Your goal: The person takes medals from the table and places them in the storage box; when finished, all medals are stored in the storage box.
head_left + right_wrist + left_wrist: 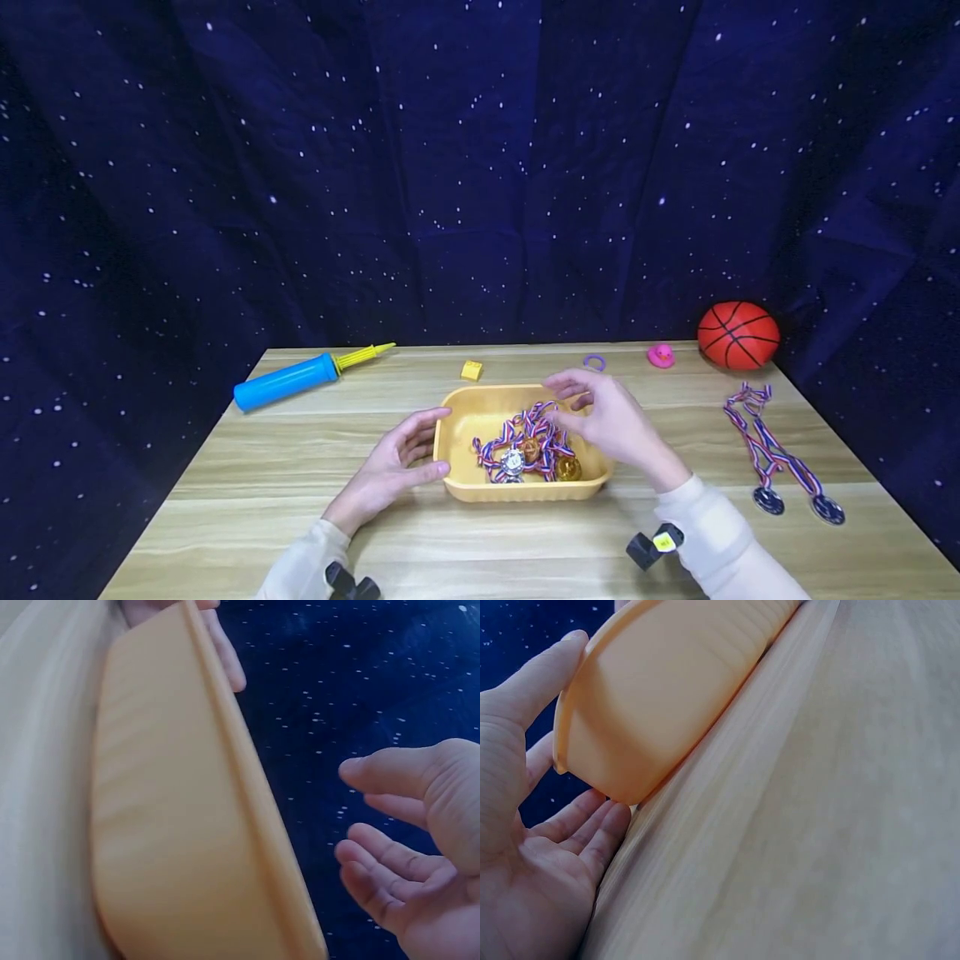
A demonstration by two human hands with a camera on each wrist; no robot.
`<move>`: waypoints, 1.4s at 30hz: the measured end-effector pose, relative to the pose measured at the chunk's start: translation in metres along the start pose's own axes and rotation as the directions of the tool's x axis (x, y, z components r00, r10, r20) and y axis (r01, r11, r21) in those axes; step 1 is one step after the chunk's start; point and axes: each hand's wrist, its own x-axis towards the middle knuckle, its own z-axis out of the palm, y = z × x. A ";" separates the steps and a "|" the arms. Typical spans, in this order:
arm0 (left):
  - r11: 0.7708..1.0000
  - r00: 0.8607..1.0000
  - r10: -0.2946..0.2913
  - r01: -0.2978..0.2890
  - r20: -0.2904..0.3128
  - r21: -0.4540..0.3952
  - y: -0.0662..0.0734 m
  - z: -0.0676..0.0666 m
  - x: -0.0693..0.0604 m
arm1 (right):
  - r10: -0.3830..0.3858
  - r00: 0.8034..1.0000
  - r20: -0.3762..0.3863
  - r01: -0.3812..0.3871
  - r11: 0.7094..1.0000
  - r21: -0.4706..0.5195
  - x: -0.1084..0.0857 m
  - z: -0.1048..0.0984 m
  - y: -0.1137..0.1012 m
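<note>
A yellow-orange plastic basket (pixel 525 492) stands on the table in the head view. Inside lie several medals (pixel 512 461), gold, silver and bronze-coloured, on tangled red, white and blue ribbons (pixel 510 433). My left hand (pixel 392 462) is at the basket's left end, thumb and fingers spread along it; in the left wrist view the thumb (pixel 551 671) meets the rim. Above the basket's right side hovers my right hand (pixel 607 417), its fingers loosely bent and nothing seen between them. The right wrist view shows that hand (pixel 420 862) apart from the basket wall (pixel 165 795).
On the right lie two silver-coloured medals (pixel 828 509) with ribbons. A red basketball (pixel 738 336), a pink rubber duck (pixel 661 356), a purple ring (pixel 595 362) and a yellow block (pixel 472 370) sit along the back. A blue hand pump (pixel 287 382) lies at the left.
</note>
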 end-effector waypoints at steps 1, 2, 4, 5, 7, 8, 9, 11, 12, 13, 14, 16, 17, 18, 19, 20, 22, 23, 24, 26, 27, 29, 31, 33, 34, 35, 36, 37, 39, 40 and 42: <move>1.000 1.000 0.001 -0.001 0.001 0.000 0.000 0.000 0.000 | -0.005 1.000 -0.026 0.004 1.000 -0.004 0.000 -0.003 -0.001; 1.000 1.000 0.004 -0.004 0.002 -0.001 0.000 0.000 0.000 | -0.008 0.999 -0.051 0.008 1.000 -0.005 0.000 -0.007 -0.001; 1.000 1.000 0.008 -0.008 0.003 -0.002 -0.001 0.000 0.000 | -0.027 0.994 -0.103 0.027 1.000 -0.010 0.000 -0.015 -0.002; 1.000 1.000 0.011 -0.011 0.004 -0.003 -0.001 0.000 0.000 | -0.039 0.991 -0.128 0.039 0.999 -0.007 -0.001 -0.020 -0.003; 1.000 1.000 0.016 -0.016 0.006 -0.005 -0.001 0.000 0.000 | -0.069 0.982 -0.176 0.071 0.997 0.005 -0.004 -0.030 -0.003; 1.000 1.000 0.018 -0.018 0.006 -0.006 0.000 0.000 0.000 | -0.087 0.976 -0.201 0.091 0.996 0.011 -0.005 -0.036 -0.003; 1.000 1.000 0.018 -0.018 0.006 -0.006 0.000 0.000 0.000 | -0.107 0.968 -0.227 0.113 0.994 0.014 -0.007 -0.042 -0.003; 1.000 1.000 0.014 -0.014 0.004 -0.008 0.000 0.000 0.000 | -0.130 0.956 -0.263 0.138 0.990 0.012 -0.012 -0.054 -0.001; 1.000 1.000 0.013 -0.013 0.003 -0.009 0.000 0.000 0.000 | -0.135 0.950 -0.280 0.144 0.989 0.013 -0.015 -0.061 0.000; 1.000 1.000 0.012 -0.012 0.002 -0.009 0.000 0.000 0.000 | -0.139 0.945 -0.297 0.148 0.989 0.011 -0.018 -0.068 0.001; 1.000 1.000 0.011 -0.011 0.001 -0.011 0.000 0.000 0.000 | -0.140 0.940 -0.312 0.151 0.988 0.011 -0.021 -0.075 0.002; 1.000 1.000 0.010 -0.010 0.001 -0.011 0.000 0.000 -0.001 | -0.131 0.932 -0.337 0.144 0.990 0.012 -0.029 -0.088 0.004; 1.000 1.000 0.010 -0.010 0.001 -0.012 0.000 0.000 -0.001 | -0.127 0.927 -0.354 0.143 0.990 0.019 -0.034 -0.094 0.006; 1.000 1.000 0.009 -0.009 0.001 -0.011 0.000 0.000 -0.001 | -0.124 0.921 -0.370 0.141 0.990 0.021 -0.038 -0.100 0.008; 1.000 1.000 0.005 -0.005 -0.001 -0.010 0.000 0.000 -0.001 | -0.118 0.914 -0.387 0.136 0.990 0.019 -0.043 -0.106 0.010; 1.000 1.000 0.001 -0.001 -0.002 -0.008 0.000 0.000 -0.001 | -0.106 0.909 -0.404 0.122 0.992 0.015 -0.049 -0.111 0.013; 1.000 1.000 -0.003 0.003 -0.002 -0.005 0.000 0.000 0.000 | -0.083 0.899 -0.430 0.092 0.996 -0.001 -0.060 -0.121 0.020; 1.000 1.000 -0.006 0.006 -0.003 -0.006 0.000 0.000 0.000 | -0.069 0.895 -0.441 0.073 0.997 -0.008 -0.066 -0.125 0.023; 1.000 1.000 -0.009 0.009 -0.003 -0.006 0.000 0.000 0.000 | -0.060 0.891 -0.449 0.054 0.998 -0.026 -0.072 -0.129 0.026; 1.000 1.000 -0.006 0.006 -0.001 -0.008 -0.001 0.000 0.000 | -0.043 0.887 -0.459 0.019 0.998 -0.056 -0.084 -0.135 0.033; 1.000 1.000 -0.004 0.004 0.002 -0.009 -0.001 0.000 0.001 | -0.039 0.886 -0.461 0.012 0.998 -0.063 -0.089 -0.137 0.036; 1.000 1.000 -0.001 0.001 0.003 -0.012 -0.002 -0.001 0.001 | -0.030 0.886 -0.464 -0.004 0.997 -0.072 -0.100 -0.140 0.042; 1.000 1.000 0.010 -0.010 0.008 -0.013 -0.002 -0.001 0.001 | -0.026 0.885 -0.464 -0.010 0.997 -0.076 -0.109 -0.141 0.048; 1.000 1.000 0.012 -0.012 0.010 -0.015 -0.002 -0.001 0.000 | -0.028 0.885 -0.464 -0.005 0.998 -0.070 -0.118 -0.142 0.056; 1.000 1.000 0.014 -0.014 0.012 -0.015 -0.002 -0.001 0.000 | -0.028 0.885 -0.466 -0.004 0.998 -0.069 -0.123 -0.142 0.060; 1.000 1.000 0.016 -0.016 0.014 -0.015 -0.001 -0.001 -0.001 | -0.031 0.884 -0.467 0.000 0.998 -0.066 -0.127 -0.141 0.064; 1.000 1.000 0.016 -0.016 0.014 -0.015 -0.001 -0.001 -0.001 | -0.031 0.882 -0.471 -0.001 0.998 -0.067 -0.131 -0.141 0.069; 1.000 1.000 0.015 -0.015 0.014 -0.015 -0.001 -0.001 -0.001 | -0.028 0.880 -0.474 -0.004 0.998 -0.067 -0.136 -0.141 0.073; 1.000 1.000 0.011 -0.011 0.011 -0.014 -0.001 -0.001 -0.001 | -0.013 0.875 -0.483 -0.018 0.998 -0.060 -0.145 -0.139 0.082; 1.000 1.000 0.010 -0.010 0.010 -0.012 -0.001 -0.001 -0.001 | -0.004 0.872 -0.490 -0.027 0.998 -0.057 -0.150 -0.139 0.086; 1.000 1.000 0.007 -0.007 0.007 -0.008 -0.001 -0.001 0.000 | 0.013 0.871 -0.492 -0.045 0.998 -0.053 -0.159 -0.138 0.093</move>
